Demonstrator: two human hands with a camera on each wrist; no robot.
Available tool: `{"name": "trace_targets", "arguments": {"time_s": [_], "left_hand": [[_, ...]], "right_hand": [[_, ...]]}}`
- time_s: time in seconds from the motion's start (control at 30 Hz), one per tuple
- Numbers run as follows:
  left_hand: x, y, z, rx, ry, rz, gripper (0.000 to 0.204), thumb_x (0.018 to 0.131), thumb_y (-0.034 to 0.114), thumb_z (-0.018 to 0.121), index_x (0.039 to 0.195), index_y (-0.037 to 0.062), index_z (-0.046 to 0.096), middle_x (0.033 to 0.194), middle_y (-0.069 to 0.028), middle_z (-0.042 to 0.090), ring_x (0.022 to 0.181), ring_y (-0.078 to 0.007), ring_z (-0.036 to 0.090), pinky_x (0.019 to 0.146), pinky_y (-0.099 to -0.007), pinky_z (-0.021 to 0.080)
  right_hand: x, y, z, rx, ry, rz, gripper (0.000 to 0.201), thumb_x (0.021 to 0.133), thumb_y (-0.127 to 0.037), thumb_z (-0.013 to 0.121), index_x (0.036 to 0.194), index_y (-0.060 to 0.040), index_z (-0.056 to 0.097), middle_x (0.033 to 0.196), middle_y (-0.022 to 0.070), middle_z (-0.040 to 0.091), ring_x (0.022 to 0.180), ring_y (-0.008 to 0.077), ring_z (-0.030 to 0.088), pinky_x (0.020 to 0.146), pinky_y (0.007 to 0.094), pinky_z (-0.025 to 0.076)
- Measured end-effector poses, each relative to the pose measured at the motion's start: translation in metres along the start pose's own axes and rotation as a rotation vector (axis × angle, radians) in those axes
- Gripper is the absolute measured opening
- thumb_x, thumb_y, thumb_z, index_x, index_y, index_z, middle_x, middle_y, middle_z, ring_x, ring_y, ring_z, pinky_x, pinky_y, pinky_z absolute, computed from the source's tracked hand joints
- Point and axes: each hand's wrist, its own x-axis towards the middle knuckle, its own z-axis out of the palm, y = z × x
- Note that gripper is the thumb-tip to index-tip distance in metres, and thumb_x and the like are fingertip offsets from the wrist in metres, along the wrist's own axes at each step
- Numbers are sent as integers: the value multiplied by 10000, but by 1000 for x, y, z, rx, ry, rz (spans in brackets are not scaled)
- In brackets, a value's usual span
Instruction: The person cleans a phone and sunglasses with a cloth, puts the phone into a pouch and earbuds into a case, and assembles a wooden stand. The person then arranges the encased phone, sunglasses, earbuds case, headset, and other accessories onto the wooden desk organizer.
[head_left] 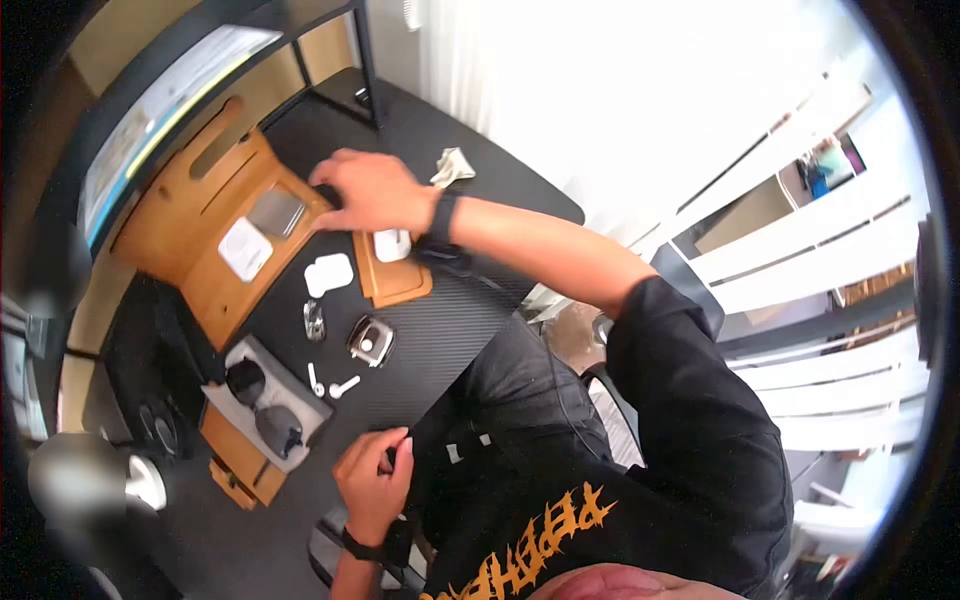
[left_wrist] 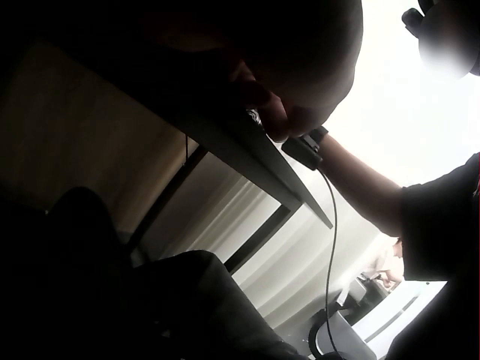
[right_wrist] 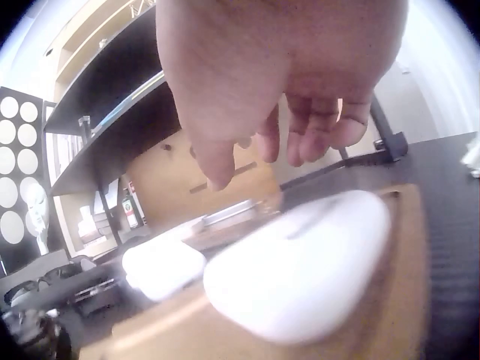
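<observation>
In the head view my right hand (head_left: 375, 190) reaches over the right end of an upright wooden organizer (head_left: 150, 235). Its thumb and fingers are apart and bent downward, with nothing visible between them in the right wrist view. On the organizer's ledge lie a white square pad (head_left: 245, 250) and a grey metallic case (head_left: 277, 213). Below my right wrist, a wooden tray (head_left: 405, 290) bears a rounded white item (right_wrist: 300, 262). A white earbud case (head_left: 328, 275) lies beside that tray. My left hand (head_left: 375, 475) hangs loosely curled by the table's near edge, holding nothing visible.
Two white earbuds (head_left: 345, 386), a dark square-cased gadget (head_left: 371, 341) and a small shiny item (head_left: 314, 320) lie on the black table. Sunglasses (head_left: 278, 430) rest in a grey case (head_left: 310, 405). A crumpled cloth (head_left: 453, 167) lies at the back, near a black shelf frame (head_left: 365, 65).
</observation>
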Motion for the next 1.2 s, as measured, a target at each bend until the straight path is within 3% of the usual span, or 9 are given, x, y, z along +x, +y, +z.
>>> {"name": "trace_targets", "arguments": {"time_s": [0.2,0.5,0.77,0.87,0.97,1.03,1.1,1.17,1.2], "left_hand": [[-4,-6,0,-20,2,-22,160,849,11,808,1006,27,782,849,-75,729,547,-153,548,555,-297,445],[-5,-4,1,-36,-13,-14,161,855,-20,791,1011,16,775,855,-92,725,569,-150,559,560,-299,456],[-8,-5,-2,-34,17,-73,177,852,-29,788,1023,12,776,833,-65,705,609,-107,556,560,-270,414],[-12,-16,-2,-145,33,-164,211,866,-20,786,1074,6,762,822,-40,701,614,-93,546,570,-248,402],[-17,-28,-2,-348,86,-225,326,916,37,770,1230,-14,699,862,-26,709,630,-88,549,581,-232,408],[-14,-29,-6,-429,118,-237,413,936,88,770,1308,-28,633,912,-41,708,645,-88,556,589,-228,416],[-12,-31,-9,-513,147,-255,509,955,139,769,1386,-42,567,963,-57,707,660,-87,564,596,-224,423],[-12,-37,-12,-667,201,-213,659,963,255,786,1453,-50,467,1065,-108,689,700,-95,587,612,-232,448],[-16,-45,-9,-609,225,-131,645,1011,385,731,1405,-61,483,1004,-92,652,659,-107,530,598,-259,427]], "right_hand": [[65,-20,55,-135,-161,99,876,670,-539,915,1316,-2,667,1207,165,686,1200,355,636,986,459,532],[79,-26,81,-188,-107,129,688,697,-485,885,1164,5,765,1266,172,668,1241,337,606,1031,511,472],[70,-24,68,-56,-24,240,628,707,-457,872,1148,-18,784,1231,224,698,1179,381,667,1003,468,521],[52,-24,55,58,105,80,565,691,-452,872,1091,-59,803,1087,234,741,1068,402,710,942,473,560],[11,-62,13,237,-42,-120,454,629,-391,859,960,-89,785,814,153,755,810,387,739,764,480,588],[-22,-87,-6,359,-147,-250,464,591,-368,855,942,-79,762,809,143,740,793,383,731,696,504,548],[-54,-109,-19,342,-243,-395,425,600,-342,844,922,-82,749,883,171,711,874,413,713,779,504,554],[-84,-124,-29,361,-328,-463,437,608,-333,843,936,-61,746,891,192,708,904,422,719,804,515,567],[-97,-130,-33,360,-355,-474,441,611,-325,840,948,-54,749,897,191,712,906,420,722,799,512,569]]}}
